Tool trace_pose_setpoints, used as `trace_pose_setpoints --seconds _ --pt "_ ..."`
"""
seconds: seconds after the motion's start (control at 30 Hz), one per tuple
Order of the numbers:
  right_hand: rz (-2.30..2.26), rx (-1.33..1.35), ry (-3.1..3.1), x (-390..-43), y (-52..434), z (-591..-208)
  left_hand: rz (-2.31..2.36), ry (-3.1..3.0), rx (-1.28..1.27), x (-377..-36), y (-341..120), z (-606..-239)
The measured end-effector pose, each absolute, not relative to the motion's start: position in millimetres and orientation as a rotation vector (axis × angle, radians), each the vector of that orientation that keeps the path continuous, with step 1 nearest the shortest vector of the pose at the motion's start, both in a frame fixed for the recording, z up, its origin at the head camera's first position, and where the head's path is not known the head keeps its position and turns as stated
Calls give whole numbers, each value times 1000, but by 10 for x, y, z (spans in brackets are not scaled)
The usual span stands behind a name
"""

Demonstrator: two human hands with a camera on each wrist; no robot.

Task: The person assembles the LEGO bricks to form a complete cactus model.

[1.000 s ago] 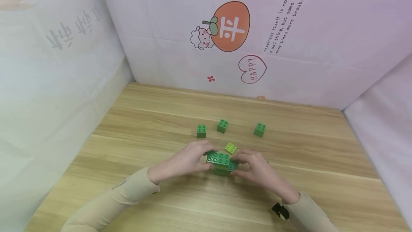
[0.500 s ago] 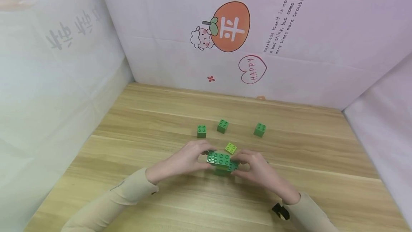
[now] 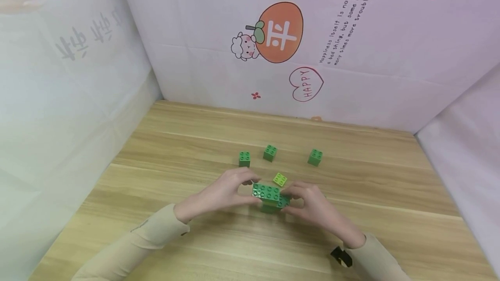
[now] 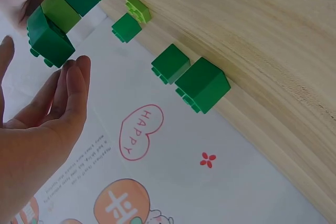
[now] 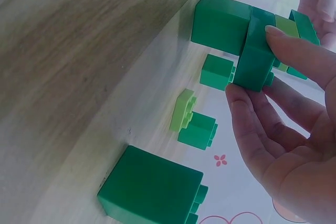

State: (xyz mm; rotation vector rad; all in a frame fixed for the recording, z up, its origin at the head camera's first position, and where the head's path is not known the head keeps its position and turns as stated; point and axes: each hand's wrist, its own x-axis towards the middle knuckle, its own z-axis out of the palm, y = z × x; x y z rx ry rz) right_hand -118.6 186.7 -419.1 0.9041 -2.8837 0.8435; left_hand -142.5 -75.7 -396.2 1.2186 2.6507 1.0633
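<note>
A small build of dark green, mid green and lime bricks (image 3: 269, 195) sits low over the wooden table (image 3: 187, 151), between both hands. My right hand (image 3: 289, 200) pinches its right end, thumb on a dark green brick (image 5: 254, 51) and fingers underneath. My left hand (image 3: 251, 191) is at the left end. In the left wrist view its fingers (image 4: 71, 87) are straight, with the tips at the dark green end brick (image 4: 50, 38) and the thumb standing apart.
Three loose green bricks (image 3: 244, 158) (image 3: 270, 152) (image 3: 314, 157) stand in a row behind the hands. A flat lime brick (image 3: 279, 179) lies just beyond the build. White printed walls (image 3: 312, 55) close the table at the back and on both sides.
My left arm has drawn back slightly to the left, showing more of the build's left end. The right hand and the loose bricks have stayed put.
</note>
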Motion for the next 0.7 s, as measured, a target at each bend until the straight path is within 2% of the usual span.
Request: trace_pose_setpoints --seconds 0.37,0.7 --pt "855 924 -2879 -1173 1884 -4185 1179 2690 1168 -1524 -820 -3992" --pt "870 912 -2882 -1163 1887 -4168 1220 2772 1038 -1824 -940 -4040"
